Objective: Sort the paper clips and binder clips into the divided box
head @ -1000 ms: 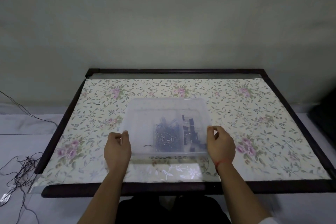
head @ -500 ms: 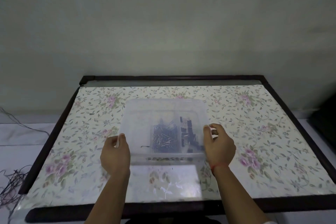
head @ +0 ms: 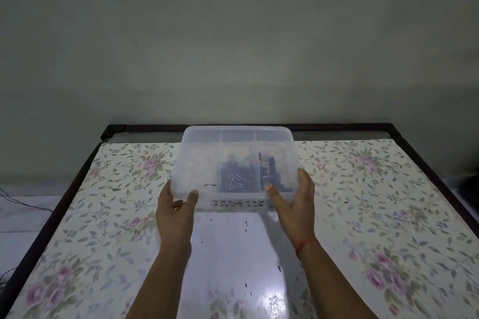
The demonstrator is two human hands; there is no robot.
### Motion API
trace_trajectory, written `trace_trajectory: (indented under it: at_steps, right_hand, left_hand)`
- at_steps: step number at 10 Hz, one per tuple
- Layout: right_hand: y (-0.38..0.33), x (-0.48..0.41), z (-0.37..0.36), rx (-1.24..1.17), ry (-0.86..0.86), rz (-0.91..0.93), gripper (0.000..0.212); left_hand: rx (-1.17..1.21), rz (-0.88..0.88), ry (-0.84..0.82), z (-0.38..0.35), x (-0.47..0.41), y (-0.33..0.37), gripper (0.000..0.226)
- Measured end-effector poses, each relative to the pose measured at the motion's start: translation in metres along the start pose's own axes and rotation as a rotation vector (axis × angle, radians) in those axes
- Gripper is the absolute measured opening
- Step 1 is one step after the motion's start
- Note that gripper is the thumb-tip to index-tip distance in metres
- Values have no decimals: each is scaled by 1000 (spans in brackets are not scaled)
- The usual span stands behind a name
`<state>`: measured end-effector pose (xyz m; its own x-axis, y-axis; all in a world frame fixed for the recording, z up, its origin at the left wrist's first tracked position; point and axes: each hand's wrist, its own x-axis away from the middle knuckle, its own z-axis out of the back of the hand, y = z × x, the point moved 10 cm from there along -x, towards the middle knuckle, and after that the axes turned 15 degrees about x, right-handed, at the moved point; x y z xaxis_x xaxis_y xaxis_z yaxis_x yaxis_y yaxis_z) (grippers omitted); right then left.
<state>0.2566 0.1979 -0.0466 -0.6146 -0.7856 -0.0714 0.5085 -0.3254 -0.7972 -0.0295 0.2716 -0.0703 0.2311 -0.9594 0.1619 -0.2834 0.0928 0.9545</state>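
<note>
The clear divided box (head: 197, 163) is lifted off the table and tilted, its near edge held up. My left hand (head: 176, 210) grips its near left corner and my right hand (head: 295, 204) grips its near right corner. A heap of metal paper clips (head: 237, 176) fills the middle compartment. Black binder clips (head: 270, 171) lie in the right compartment. One small dark clip (head: 209, 185) rests in the left compartment. Several tiny dark specks (head: 245, 225) show on the table below the box.
The table (head: 388, 202) has a floral cover under glossy film, with a dark frame (head: 77, 179) around it. A bare wall stands behind. Cables (head: 15, 202) trail on the floor at the left.
Both hands have raised the box from the table and tipped it up toward me. The camera has moved in closer.
</note>
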Motion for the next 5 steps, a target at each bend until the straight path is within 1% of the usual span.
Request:
trace_trajectory:
  at_steps: [1, 3, 4, 5]
  right_hand:
    - [-3, -10, -4, -16, -21, -3, 87]
    - [-7, -22, -7, -5, -37, 5, 86]
    - [-6, -23, -8, -12, -59, -12, 84]
    - [-7, -23, 1, 26, -26, -47, 78]
  left_hand:
    - [20, -1, 13, -6, -7, 2, 59]
    - [66, 45, 26, -6, -15, -6, 59]
    - [-4, 34, 26, -7, -15, 2, 60]
    - [-122, -17, 85, -4, -4, 24, 62]
